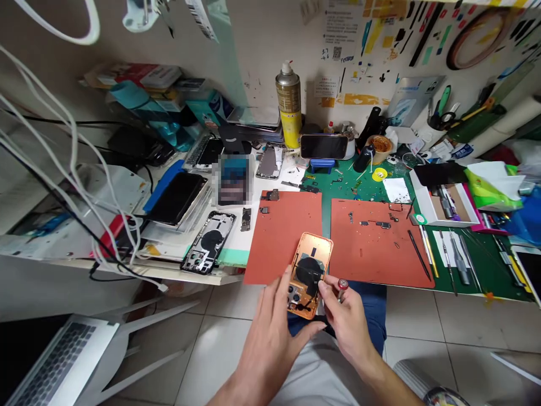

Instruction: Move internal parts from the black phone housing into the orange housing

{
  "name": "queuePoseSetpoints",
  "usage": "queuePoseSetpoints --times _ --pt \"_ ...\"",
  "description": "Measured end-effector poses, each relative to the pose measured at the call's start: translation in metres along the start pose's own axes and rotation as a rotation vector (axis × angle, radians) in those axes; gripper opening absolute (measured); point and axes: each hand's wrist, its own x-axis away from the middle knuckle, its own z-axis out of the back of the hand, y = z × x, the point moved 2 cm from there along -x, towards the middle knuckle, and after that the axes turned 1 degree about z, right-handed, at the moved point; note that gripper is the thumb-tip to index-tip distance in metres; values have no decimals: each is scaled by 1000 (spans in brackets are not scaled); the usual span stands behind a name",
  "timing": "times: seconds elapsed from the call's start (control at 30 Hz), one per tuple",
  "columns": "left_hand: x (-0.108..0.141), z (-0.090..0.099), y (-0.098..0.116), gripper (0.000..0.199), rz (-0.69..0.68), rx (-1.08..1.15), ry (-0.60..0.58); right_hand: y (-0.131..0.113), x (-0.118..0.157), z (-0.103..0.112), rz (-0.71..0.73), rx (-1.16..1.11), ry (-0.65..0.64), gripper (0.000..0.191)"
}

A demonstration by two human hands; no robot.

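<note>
An orange phone housing [313, 248] with a black round pad inside is held tilted over the front edge of the left red mat [279, 242]. My left hand [273, 332] grips its left side and lower end, fingers along the edge and thumb beneath. On the other side, my right hand [349, 321] has its thumb and fingertips at the housing's lower right edge. A screwdriver with a red cap [342, 285] is tucked in that same hand, its shaft mostly hidden by the fingers.
The right red mat [346, 259] bears small phone parts and black tweezers [419, 255]. A black phone frame [209, 242] lies left, near a circuit board [245, 220]. Behind stand a yellow spray can [289, 107] and a propped phone [323, 146]. White cables [76, 141] hang at the left.
</note>
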Motion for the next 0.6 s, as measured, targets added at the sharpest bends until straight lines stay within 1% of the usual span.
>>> queuePoseSetpoints --times 0.07,0.13,0.17,0.2,0.27,0.33,0.4,0.5,0.6 --pt "-6 6 -6 90 141 332 -18 -10 1 10 -42 -3 -78 62" --pt "-20 10 -6 75 260 763 -63 -19 3 17 -108 1 -158 63" --pt "-28 10 -4 75 310 961 -100 -22 4 19 -128 7 -193 63" --pt "-35 11 1 80 350 1120 -128 -25 6 19 -139 11 -221 63" --pt "-47 10 12 85 432 1323 -205 -26 9 18 -140 29 -259 63" --pt "-52 9 25 89 460 1442 -294 -25 11 16 -129 46 -280 62" --pt "-53 8 34 90 445 1505 -333 -23 12 13 -113 50 -295 59" --pt "-51 8 39 86 425 1528 -306 -23 12 9 -105 35 -298 56" --pt "-50 8 40 84 475 1552 -277 -26 16 5 -132 -8 -295 55"
